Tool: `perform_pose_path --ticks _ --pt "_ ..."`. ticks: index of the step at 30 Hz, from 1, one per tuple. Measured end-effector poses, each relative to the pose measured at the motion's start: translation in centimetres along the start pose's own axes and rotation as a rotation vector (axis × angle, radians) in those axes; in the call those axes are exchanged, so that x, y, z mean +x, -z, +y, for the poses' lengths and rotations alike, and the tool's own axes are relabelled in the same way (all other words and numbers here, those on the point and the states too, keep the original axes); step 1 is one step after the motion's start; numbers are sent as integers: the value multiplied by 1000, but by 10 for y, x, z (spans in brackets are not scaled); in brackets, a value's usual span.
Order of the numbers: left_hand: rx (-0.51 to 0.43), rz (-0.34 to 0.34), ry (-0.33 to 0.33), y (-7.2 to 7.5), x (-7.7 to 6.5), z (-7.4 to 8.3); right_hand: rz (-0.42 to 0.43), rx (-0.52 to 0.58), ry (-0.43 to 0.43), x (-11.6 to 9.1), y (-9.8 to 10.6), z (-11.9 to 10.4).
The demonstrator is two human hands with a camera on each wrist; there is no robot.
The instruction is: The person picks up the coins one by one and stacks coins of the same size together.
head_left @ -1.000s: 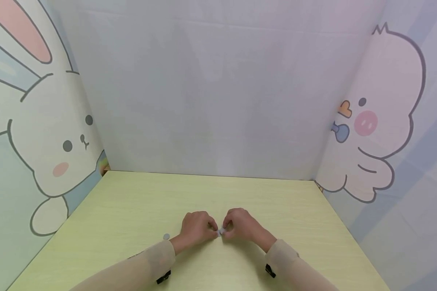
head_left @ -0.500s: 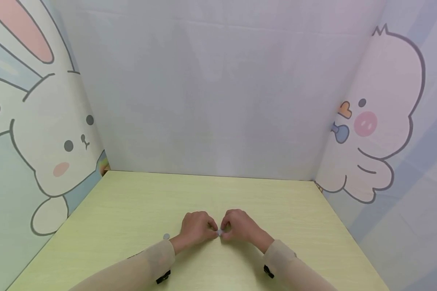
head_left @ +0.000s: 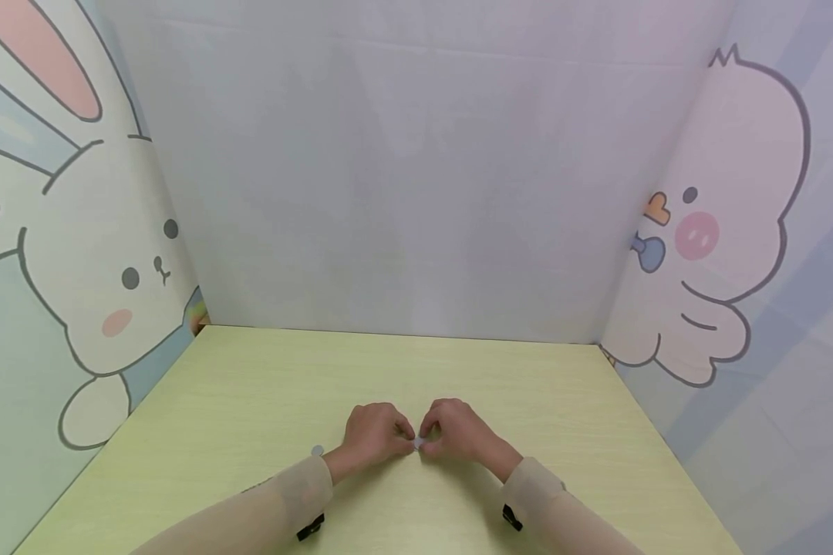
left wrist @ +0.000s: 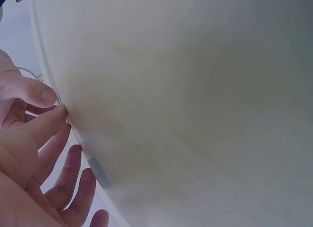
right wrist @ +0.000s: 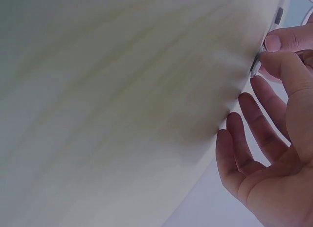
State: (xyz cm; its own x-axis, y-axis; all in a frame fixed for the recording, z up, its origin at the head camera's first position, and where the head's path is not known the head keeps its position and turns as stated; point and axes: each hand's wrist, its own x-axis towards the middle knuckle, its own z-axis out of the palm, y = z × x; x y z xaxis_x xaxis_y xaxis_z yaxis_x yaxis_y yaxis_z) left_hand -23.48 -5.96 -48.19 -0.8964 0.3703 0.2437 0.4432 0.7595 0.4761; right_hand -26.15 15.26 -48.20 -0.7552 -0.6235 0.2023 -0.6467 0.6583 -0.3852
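Near the middle of the table, my left hand point(head_left: 378, 433) pinches a small flat pale piece point(head_left: 418, 444) by its left side. Facing it from the right, my right hand point(head_left: 458, 433) holds the fingertips of thumb and index at a small grey disc, now hard to tell apart from the pale piece. In the right wrist view a thin dark-grey edge point(right wrist: 255, 62) shows at the right thumb and fingertips. The two hands' fingertips almost meet. A second grey disc point(head_left: 317, 450) lies flat on the table, left of my left wrist.
The pale yellow wooden table point(head_left: 264, 385) runs back to a plain light cloth point(head_left: 403, 193). Cartoon-printed cloths, a rabbit point(head_left: 104, 254) and a chick point(head_left: 743, 193), stand at the left and right sides. Dark straps hang under both sleeves.
My right hand has shifted slightly left, bringing the grey disc over the pale piece, and the gap between the fingertips has narrowed. My left hand has stayed nearly still.
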Motion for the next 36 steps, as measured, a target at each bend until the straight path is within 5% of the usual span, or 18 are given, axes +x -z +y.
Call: perform_pose_path --ticks 36 --pt "-20 -25 39 2 1 0 -38 131 -30 -4 2 8"
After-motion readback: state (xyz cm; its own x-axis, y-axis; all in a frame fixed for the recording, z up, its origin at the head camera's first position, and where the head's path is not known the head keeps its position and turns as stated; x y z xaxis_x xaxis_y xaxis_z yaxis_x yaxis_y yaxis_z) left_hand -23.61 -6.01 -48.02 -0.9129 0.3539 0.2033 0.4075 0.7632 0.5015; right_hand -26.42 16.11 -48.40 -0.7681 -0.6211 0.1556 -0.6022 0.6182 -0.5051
